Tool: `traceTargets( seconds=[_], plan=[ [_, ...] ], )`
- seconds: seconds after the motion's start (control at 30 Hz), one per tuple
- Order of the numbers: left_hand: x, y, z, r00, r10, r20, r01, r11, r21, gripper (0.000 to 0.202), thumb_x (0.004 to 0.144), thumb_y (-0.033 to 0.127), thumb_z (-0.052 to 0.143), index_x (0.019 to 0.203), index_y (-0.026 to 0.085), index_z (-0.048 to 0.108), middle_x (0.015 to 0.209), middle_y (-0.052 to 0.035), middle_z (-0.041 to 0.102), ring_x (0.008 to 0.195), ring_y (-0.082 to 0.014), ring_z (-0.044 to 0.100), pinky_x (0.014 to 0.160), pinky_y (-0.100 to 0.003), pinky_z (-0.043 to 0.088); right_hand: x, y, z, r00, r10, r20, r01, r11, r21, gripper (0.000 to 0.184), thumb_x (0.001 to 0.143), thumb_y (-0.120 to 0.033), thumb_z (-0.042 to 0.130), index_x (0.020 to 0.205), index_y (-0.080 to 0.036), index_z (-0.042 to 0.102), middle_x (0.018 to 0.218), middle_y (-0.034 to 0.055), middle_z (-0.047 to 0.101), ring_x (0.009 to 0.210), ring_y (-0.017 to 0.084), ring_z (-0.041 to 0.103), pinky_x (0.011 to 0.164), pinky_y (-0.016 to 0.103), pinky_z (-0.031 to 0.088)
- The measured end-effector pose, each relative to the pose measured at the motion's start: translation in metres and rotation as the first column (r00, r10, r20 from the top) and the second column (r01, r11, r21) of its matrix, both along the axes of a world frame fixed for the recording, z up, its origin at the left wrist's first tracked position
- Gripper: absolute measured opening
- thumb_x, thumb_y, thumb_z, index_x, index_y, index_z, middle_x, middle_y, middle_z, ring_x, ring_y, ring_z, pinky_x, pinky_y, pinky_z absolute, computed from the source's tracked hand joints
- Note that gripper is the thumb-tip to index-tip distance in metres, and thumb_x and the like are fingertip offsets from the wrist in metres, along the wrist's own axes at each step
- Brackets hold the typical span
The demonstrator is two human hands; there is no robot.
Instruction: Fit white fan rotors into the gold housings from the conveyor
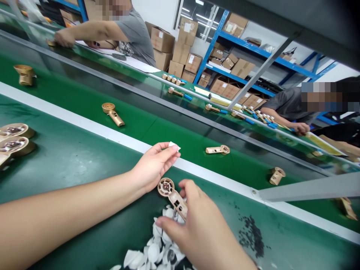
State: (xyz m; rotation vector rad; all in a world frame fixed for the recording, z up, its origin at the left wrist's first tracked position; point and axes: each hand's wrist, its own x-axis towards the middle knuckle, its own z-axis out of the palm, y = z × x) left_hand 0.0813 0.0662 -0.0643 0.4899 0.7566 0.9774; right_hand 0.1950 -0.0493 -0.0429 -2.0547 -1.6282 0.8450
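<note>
Meanwhile, the left hand pinched a small white plastic piece between narrowly closed fingers, while the right hand clasped a gold-tan moulded plastic housing.

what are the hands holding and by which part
Left hand pinches a small white piece by its edge; right hand grips a gold plastic housing by its stem, round head free.
</note>
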Motion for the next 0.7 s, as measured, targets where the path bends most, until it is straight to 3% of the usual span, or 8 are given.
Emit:
traceTargets(
  seconds=[0.1,0.27,0.33,0.43,0.5,0.57,0.63,0.7],
  plan=[
    [-0.002,-0.001,0.003,0.998,-0.046,0.041,0.044,0.998,0.052,0.014,0.085,0.018,0.077,0.091,0.017,0.064,0.088,0.0013,0.072,0.080,-0.0059,0.070,0.077,-0.013,0.057,-0.007,-0.002,-0.005,0.974,0.095,0.204,-0.089,0.995,-0.036,0.028,0.076,-0.019,0.070,0.102,-0.020,0.060,0.098,0.0104,0.067,0.092,0.034,0.064,0.077,0.049,0.050],
    [-0.007,-0.005,0.015,0.988,-0.132,0.085,0.118,0.981,0.155,0.013,0.084,0.020,0.078,0.089,0.018,0.066,0.088,0.0026,0.074,0.077,-0.0058,0.071,0.071,-0.012,0.058,0.010,0.007,-0.002,0.979,0.139,0.148,-0.145,0.989,0.032,0.021,0.080,-0.012,0.062,0.098,-0.021,0.064,0.099,0.0077,0.066,0.091,0.027,0.065,0.082,0.043,0.050],
    [-0.010,-0.004,0.021,0.984,-0.155,0.093,0.133,0.970,0.202,0.015,0.082,0.021,0.080,0.091,0.019,0.068,0.091,0.0026,0.075,0.077,-0.0063,0.072,0.071,-0.013,0.058,0.024,0.008,0.006,0.984,0.118,0.133,-0.131,0.987,0.090,0.013,0.082,-0.013,0.059,0.092,-0.022,0.061,0.094,0.0056,0.065,0.085,0.023,0.064,0.076,0.038,0.051],
    [-0.014,-0.002,0.032,0.981,-0.186,0.062,0.161,0.943,0.293,0.022,0.078,0.021,0.084,0.094,0.020,0.071,0.094,0.0022,0.077,0.077,-0.0094,0.074,0.070,-0.016,0.060,0.042,0.008,0.021,0.997,0.007,0.070,-0.020,0.982,0.187,0.008,0.089,-0.024,0.057,0.094,-0.024,0.051,0.075,-0.0009,0.063,0.061,0.017,0.060,0.054,0.028,0.047],
    [-0.015,-0.004,0.038,0.975,-0.223,0.011,0.205,0.913,0.353,0.024,0.076,0.019,0.085,0.097,0.021,0.072,0.092,0.0018,0.078,0.078,-0.0116,0.075,0.069,-0.018,0.060,0.048,0.006,0.027,0.996,-0.092,0.010,0.085,0.951,0.298,0.013,0.091,-0.030,0.058,0.098,-0.026,0.047,0.069,-0.0031,0.063,0.053,0.016,0.059,0.046,0.025,0.044],
    [-0.014,-0.010,0.042,0.964,-0.265,-0.020,0.252,0.887,0.387,0.025,0.077,0.016,0.084,0.099,0.021,0.074,0.090,0.0011,0.079,0.079,-0.0113,0.075,0.068,-0.016,0.058,0.047,0.004,0.030,0.984,-0.179,-0.007,0.163,0.878,0.450,0.020,0.090,-0.032,0.061,0.103,-0.027,0.046,0.078,-0.0007,0.070,0.059,0.017,0.067,0.047,0.024,0.048],
    [-0.013,-0.018,0.044,0.953,-0.304,-0.006,0.283,0.881,0.378,0.026,0.078,0.012,0.083,0.101,0.021,0.075,0.087,0.0008,0.080,0.077,-0.0083,0.073,0.069,-0.013,0.056,0.043,0.002,0.030,0.977,-0.213,0.026,0.162,0.811,0.562,0.026,0.090,-0.031,0.063,0.109,-0.027,0.046,0.088,0.0027,0.075,0.070,0.019,0.073,0.053,0.025,0.053],
    [-0.011,-0.025,0.044,0.944,-0.330,0.007,0.306,0.884,0.352,0.027,0.080,0.010,0.081,0.103,0.023,0.077,0.087,0.0015,0.080,0.074,-0.0052,0.070,0.069,-0.012,0.055,0.038,0.002,0.030,0.975,-0.204,0.091,0.110,0.794,0.598,0.031,0.090,-0.029,0.063,0.116,-0.026,0.046,0.092,0.0048,0.077,0.072,0.020,0.075,0.052,0.025,0.054]
  ],
)
